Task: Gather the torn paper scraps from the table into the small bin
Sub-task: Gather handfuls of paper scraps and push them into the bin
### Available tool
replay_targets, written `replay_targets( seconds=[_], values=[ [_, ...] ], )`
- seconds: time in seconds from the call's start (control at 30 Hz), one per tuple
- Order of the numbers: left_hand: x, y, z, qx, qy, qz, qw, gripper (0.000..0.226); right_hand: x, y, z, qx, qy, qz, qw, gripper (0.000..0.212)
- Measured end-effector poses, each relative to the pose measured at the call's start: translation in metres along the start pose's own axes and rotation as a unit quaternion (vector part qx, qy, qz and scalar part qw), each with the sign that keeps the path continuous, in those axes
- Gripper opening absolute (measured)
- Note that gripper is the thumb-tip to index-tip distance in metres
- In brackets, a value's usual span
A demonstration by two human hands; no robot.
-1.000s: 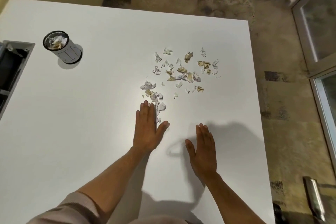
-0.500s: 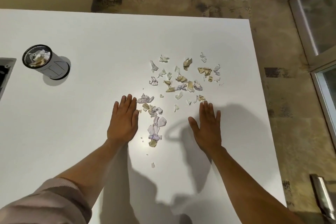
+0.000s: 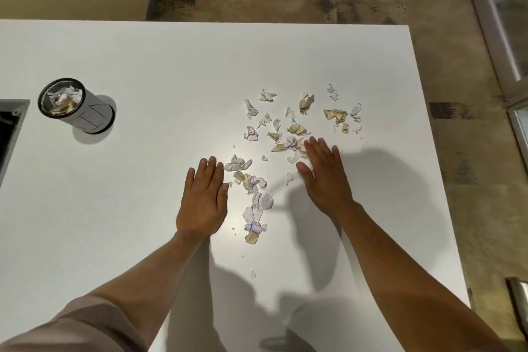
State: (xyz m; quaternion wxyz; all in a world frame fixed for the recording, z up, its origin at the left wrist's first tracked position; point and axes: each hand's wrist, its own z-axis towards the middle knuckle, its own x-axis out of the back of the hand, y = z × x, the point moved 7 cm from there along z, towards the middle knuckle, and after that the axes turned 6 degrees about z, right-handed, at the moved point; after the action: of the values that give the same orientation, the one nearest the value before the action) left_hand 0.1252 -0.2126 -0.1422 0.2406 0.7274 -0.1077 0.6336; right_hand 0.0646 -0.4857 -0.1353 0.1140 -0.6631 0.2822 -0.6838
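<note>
Several torn paper scraps (image 3: 288,134), white, lilac and tan, lie scattered over the right half of the white table (image 3: 143,60). A strip of them (image 3: 255,208) runs down between my hands. My left hand (image 3: 203,200) lies flat, fingers straight and together, just left of that strip. My right hand (image 3: 323,177) is flat too, its fingertips touching scraps at the near edge of the main scatter. The small bin (image 3: 75,107), a grey cylinder with a black rim, stands far left and holds crumpled paper.
A dark recessed opening (image 3: 10,126) cuts into the table at the left edge, beside the bin. The table's right edge drops to a mottled floor (image 3: 457,151). One stray scrap (image 3: 253,274) lies near the front. A glass door frame stands at far right.
My right hand has slid forward and left into the near edge of the scatter. My left hand stays flat at the left of the scrap strip. The view has shifted slightly.
</note>
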Motion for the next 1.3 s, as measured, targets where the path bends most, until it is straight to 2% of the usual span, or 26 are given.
replay_targets(
  seconds=[0.1,0.2,0.3,0.37,0.43,0.53,0.7,0.77,0.83,0.9,1.0,1.07,1.2,1.3],
  values=[
    [0.000,0.000,0.001,-0.002,0.000,0.004,1.000,0.056,-0.001,-0.010,-0.014,0.046,0.014,0.086,0.995,0.052],
    [-0.001,0.001,0.001,-0.003,0.002,0.008,1.000,0.056,0.019,0.000,-0.011,0.031,0.109,0.154,0.981,0.045],
    [-0.001,0.000,0.001,-0.004,0.006,0.006,1.000,0.056,0.046,0.025,0.015,-0.026,0.195,0.101,0.975,0.048],
    [-0.001,0.000,0.001,-0.005,0.009,0.006,1.000,0.055,0.057,0.045,0.034,-0.074,0.204,0.055,0.975,0.051],
    [-0.001,0.000,0.001,-0.005,0.010,0.005,1.000,0.055,0.058,0.064,0.051,-0.116,0.179,0.038,0.976,0.056],
    [0.000,0.001,0.001,-0.004,0.014,0.002,1.000,0.055,0.044,0.076,0.066,-0.148,0.097,0.034,0.984,0.064],
    [0.002,0.002,0.002,-0.003,0.013,0.000,1.000,0.056,0.023,0.039,0.057,-0.039,0.032,-0.017,0.999,0.062],
    [0.002,0.002,0.001,-0.001,0.011,-0.001,1.000,0.056,0.013,0.025,0.046,-0.002,0.006,0.024,1.000,0.060],
    [0.002,0.001,0.002,0.000,0.012,0.002,1.000,0.056,0.013,0.019,0.041,-0.002,0.021,0.125,0.992,0.055],
    [0.001,0.002,0.002,0.000,0.009,0.002,1.000,0.056,0.024,0.023,0.046,-0.031,0.094,0.190,0.977,0.053],
    [0.002,0.002,0.002,0.003,0.008,0.001,1.000,0.056,0.040,0.033,0.066,-0.087,0.178,0.188,0.962,0.059],
    [0.003,0.003,0.002,0.001,0.010,-0.002,1.000,0.055,0.043,0.039,0.086,-0.120,0.176,0.194,0.958,0.058],
    [0.003,0.002,0.002,0.001,0.014,-0.008,1.000,0.054,0.033,0.048,0.126,-0.141,0.058,0.085,0.985,0.063],
    [0.002,0.002,0.003,-0.001,0.016,-0.004,1.000,0.054,0.015,0.030,0.134,-0.084,-0.019,0.087,0.992,0.063]
  ],
)
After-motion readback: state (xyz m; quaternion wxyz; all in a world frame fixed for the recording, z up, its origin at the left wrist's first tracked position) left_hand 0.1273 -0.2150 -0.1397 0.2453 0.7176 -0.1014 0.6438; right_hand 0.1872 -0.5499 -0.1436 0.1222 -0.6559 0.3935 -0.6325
